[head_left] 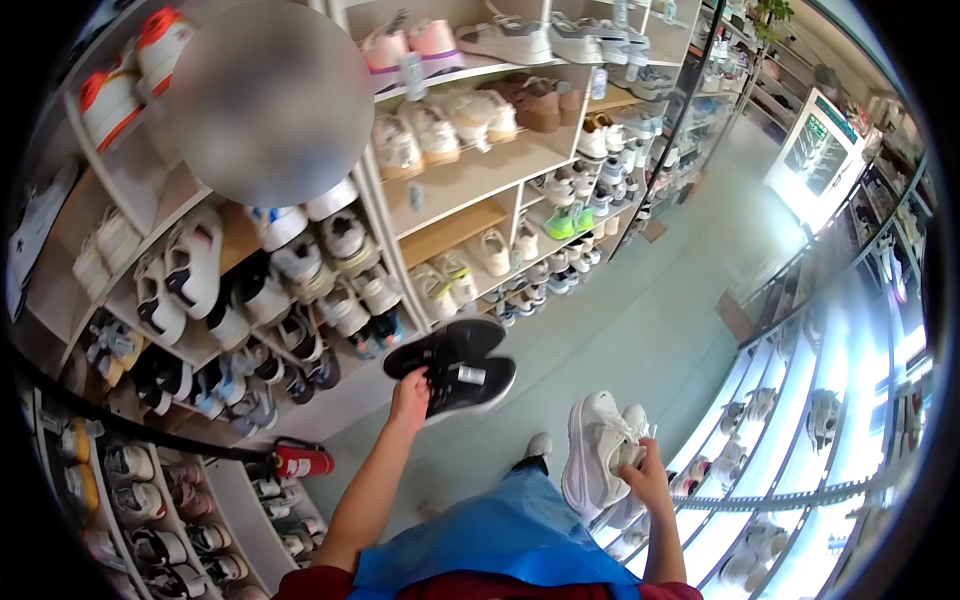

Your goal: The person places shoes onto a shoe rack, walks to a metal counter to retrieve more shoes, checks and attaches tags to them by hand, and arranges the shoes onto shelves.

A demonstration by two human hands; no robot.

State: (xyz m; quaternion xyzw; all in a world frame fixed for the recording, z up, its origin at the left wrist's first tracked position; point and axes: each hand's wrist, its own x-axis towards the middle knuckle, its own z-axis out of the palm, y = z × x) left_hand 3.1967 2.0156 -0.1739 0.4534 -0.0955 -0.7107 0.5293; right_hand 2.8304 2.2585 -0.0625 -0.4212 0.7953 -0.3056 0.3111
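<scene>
Gripping black shoes [455, 346] in the left hand [409, 400], shelves [470, 190] just beyond; grasping white shoes [597, 452] in the right hand [648, 480]

From where I stand, tall pale shelves [470, 190] take up the upper left and top centre of the frame, with boards of brownish wood and white uprights, all well stocked. A smooth grey-green floor [590, 330] runs from the middle of the frame toward the upper right, turning shiny where daylight spills over it beside a bright glass door [815, 150] bearing a green notice. Leaves of a plant [772, 12] hang at the top right. The lower right holds a slanting rack [790, 445], glowing bluish white. A red extinguisher [303, 460] stands at lower left, near a lower white stand [240, 510].
</scene>
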